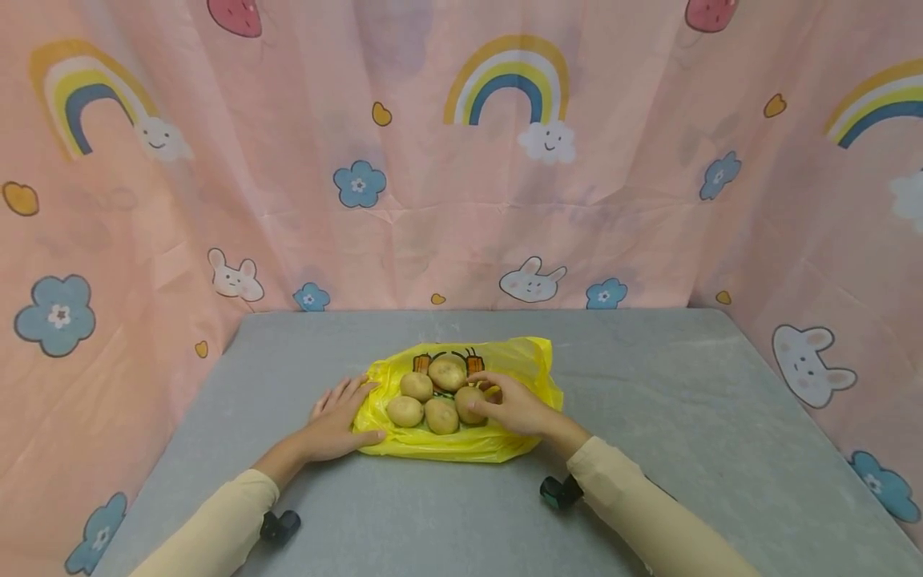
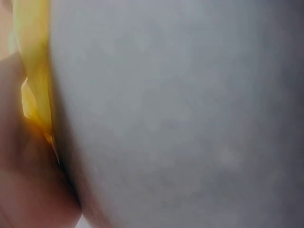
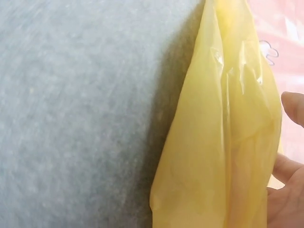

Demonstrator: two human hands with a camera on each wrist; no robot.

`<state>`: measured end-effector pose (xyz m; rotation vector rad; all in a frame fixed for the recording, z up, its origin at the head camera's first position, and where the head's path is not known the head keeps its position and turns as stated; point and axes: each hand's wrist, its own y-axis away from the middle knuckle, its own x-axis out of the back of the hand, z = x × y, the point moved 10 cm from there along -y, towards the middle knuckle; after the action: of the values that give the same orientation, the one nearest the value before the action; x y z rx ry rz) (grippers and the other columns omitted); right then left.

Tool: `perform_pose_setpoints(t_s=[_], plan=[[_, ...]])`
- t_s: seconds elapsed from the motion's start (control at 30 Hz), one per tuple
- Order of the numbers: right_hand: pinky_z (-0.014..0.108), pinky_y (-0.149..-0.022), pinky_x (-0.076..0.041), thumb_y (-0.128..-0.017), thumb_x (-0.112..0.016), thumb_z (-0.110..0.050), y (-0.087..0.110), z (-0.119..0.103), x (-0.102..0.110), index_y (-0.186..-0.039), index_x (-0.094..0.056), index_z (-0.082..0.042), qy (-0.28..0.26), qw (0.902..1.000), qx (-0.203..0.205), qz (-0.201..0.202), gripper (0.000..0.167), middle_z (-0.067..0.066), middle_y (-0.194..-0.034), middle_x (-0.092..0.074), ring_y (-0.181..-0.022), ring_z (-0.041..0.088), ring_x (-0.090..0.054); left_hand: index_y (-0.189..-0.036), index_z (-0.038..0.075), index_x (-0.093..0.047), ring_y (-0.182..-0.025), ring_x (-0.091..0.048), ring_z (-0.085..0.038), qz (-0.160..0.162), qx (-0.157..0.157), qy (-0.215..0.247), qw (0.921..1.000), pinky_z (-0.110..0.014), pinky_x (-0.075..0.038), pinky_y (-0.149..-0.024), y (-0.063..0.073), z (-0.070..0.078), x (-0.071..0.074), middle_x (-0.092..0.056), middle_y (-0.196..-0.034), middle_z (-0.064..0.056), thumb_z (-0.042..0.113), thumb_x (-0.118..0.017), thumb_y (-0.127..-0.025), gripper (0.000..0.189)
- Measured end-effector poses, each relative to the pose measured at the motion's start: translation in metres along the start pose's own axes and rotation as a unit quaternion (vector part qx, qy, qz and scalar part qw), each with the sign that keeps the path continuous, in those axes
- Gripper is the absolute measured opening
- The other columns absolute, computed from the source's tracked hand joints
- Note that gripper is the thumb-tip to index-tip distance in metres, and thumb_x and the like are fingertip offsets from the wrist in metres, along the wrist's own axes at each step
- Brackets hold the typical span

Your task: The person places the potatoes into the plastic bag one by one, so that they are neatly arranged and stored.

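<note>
Several potatoes [image 1: 442, 416] lie grouped on a flattened yellow plastic bag [image 1: 461, 447] with a dark and orange print. My right hand [image 1: 513, 407] has its thumb and curled fingers around the rightmost potato [image 1: 467, 403]. At the bag's left edge rests my left hand [image 1: 334, 423], fingers straight and spread, thumb along the front left corner. In the right wrist view, a raised fold of the yellow bag [image 3: 204, 156] stands in front of part of the right hand [image 3: 289, 199]. The left wrist view catches only a blurred strip of the bag [image 2: 35, 61] beside the left hand [image 2: 33, 190].
A grey table [image 1: 447, 517] spreads around the bag on all sides. Behind it and at both sides hangs a pink curtain [image 1: 447, 240] with rainbows, flowers and rabbits. Dark wrist cameras [image 1: 280, 526] sit under both light sleeves [image 1: 216, 525].
</note>
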<state>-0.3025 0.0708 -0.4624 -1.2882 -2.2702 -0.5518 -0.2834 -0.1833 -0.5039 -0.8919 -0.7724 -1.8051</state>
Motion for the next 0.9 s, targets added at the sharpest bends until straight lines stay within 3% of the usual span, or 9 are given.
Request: perform_pose_setpoints(t_s=[0.5, 0.7, 0.9], plan=[[0.047, -0.096, -0.053, -0.1, -0.063, -0.02, 0.012, -0.008, 0.017, -0.138, -0.058, -0.003, 0.005, 0.9995, 0.018, 0.027, 0.042, 0.021, -0.136, -0.059, -0.112, 0.031, -0.059, -0.16, 0.014, -0.029, -0.155, -0.004, -0.049, 0.0, 0.004, 0.021, 0.9998, -0.071, 0.0, -0.117, 0.001, 0.003, 0.003, -0.017, -0.169, -0.019, 0.06, -0.062, -0.091, 0.089], [0.044, -0.091, -0.056, -0.1, -0.064, -0.022, 0.016, -0.007, 0.021, -0.139, -0.056, -0.002, 0.01, 0.9993, 0.015, 0.032, 0.045, 0.023, -0.135, -0.059, -0.108, 0.03, -0.061, -0.157, 0.012, -0.034, -0.154, -0.01, -0.05, 0.023, -0.01, 0.032, 0.9992, -0.073, -0.003, -0.116, 0.002, 0.009, 0.009, -0.023, -0.166, -0.02, 0.055, -0.064, -0.091, 0.084], [0.043, -0.088, -0.056, -0.101, -0.063, -0.021, 0.022, -0.013, 0.024, -0.14, -0.055, -0.001, 0.007, 0.9986, 0.042, 0.032, 0.045, 0.025, -0.133, -0.06, -0.107, 0.031, -0.062, -0.155, 0.014, -0.039, -0.154, -0.017, -0.046, 0.042, 0.0, 0.027, 0.9987, -0.074, -0.009, -0.117, 0.004, 0.006, 0.014, -0.031, -0.165, -0.017, 0.051, -0.066, -0.091, 0.079]])
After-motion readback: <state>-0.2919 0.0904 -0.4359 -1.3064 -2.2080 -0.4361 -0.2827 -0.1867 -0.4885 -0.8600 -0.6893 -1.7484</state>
